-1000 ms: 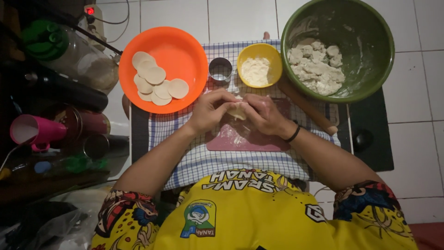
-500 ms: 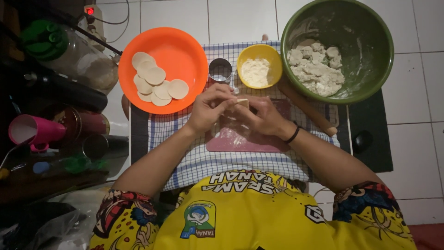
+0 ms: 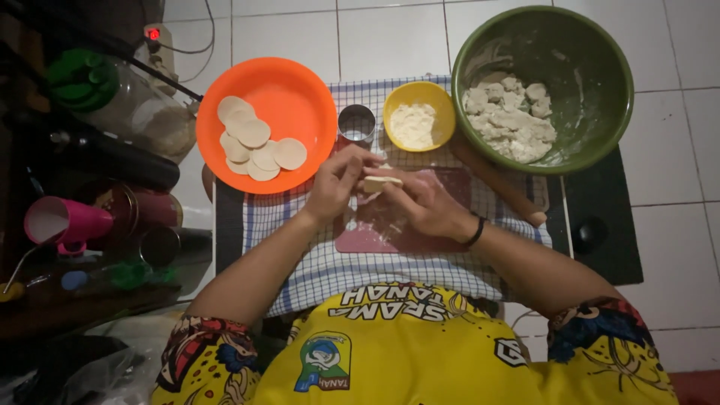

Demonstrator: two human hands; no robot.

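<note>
Hands meet above a pink board [image 3: 367, 238] on a checked cloth [image 3: 315, 262]. Left hand [image 3: 337, 184] and right hand [image 3: 424, 206] both pinch a small pale dough piece [image 3: 381, 182] between their fingertips. Just beyond sit an orange plate [image 3: 300, 97] of dough rounds [image 3: 255, 139], a metal cutter [image 3: 357, 124], a yellow flour bowl [image 3: 439, 101] and a green bowl [image 3: 592, 67].

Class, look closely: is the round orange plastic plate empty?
No, the round orange plastic plate holds several flat pale dough discs stacked toward its left side.
</note>
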